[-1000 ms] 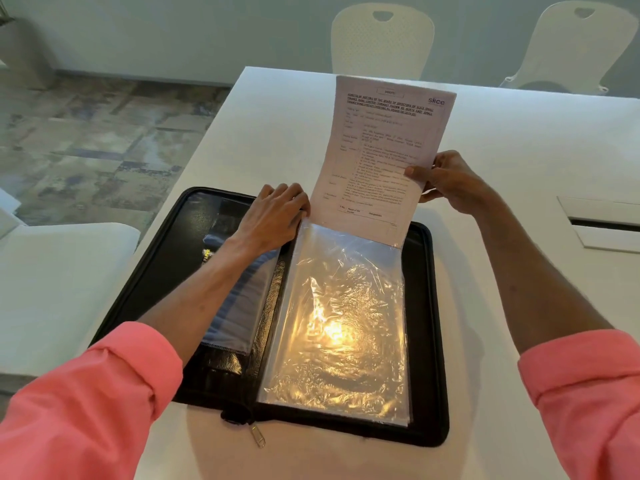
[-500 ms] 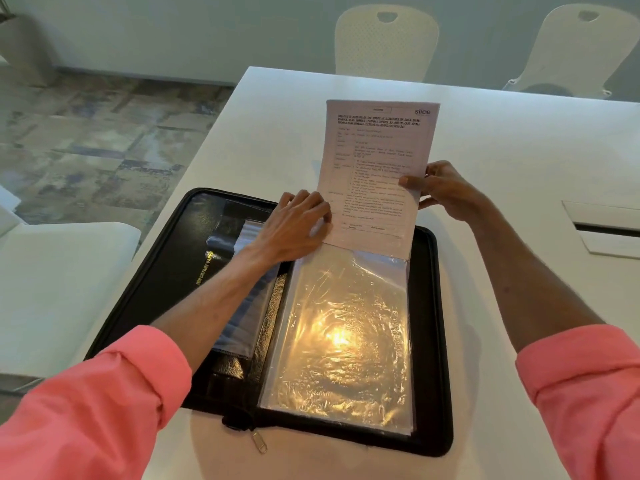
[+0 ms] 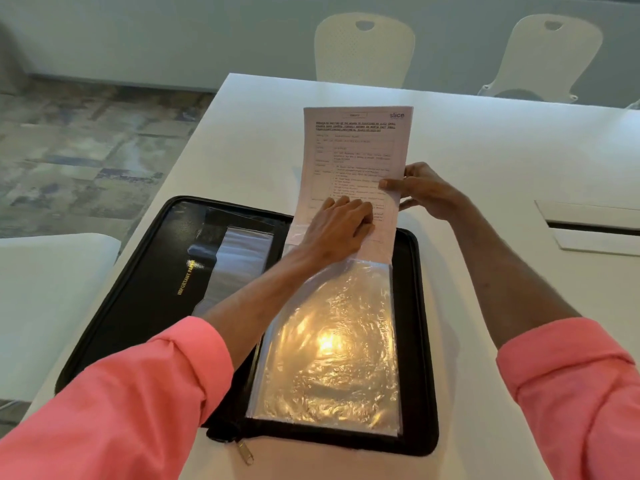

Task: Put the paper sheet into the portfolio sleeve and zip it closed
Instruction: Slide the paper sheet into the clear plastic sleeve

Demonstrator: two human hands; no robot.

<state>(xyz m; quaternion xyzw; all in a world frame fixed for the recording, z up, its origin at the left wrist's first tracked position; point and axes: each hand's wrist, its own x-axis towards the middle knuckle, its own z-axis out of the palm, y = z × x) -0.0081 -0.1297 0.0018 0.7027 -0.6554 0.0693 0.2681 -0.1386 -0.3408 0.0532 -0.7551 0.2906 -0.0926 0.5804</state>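
The left hand (image 3: 341, 225) has moved from the black zip portfolio's centre rightward onto the white printed paper sheet (image 3: 356, 161), pressing its lower part, and the sheet has slid lower into the clear plastic sleeve (image 3: 329, 344).

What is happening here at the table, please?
A person in pink sleeves is sliding a printed paper sheet into a clear plastic sleeve of a black zip portfolio, which lies open on a white table. The right hand grips the sheet's right edge, and the left hand lies on the sheet at the sleeve's top opening. Most of the sheet is outside the sleeve. The portfolio is not yet zipped.
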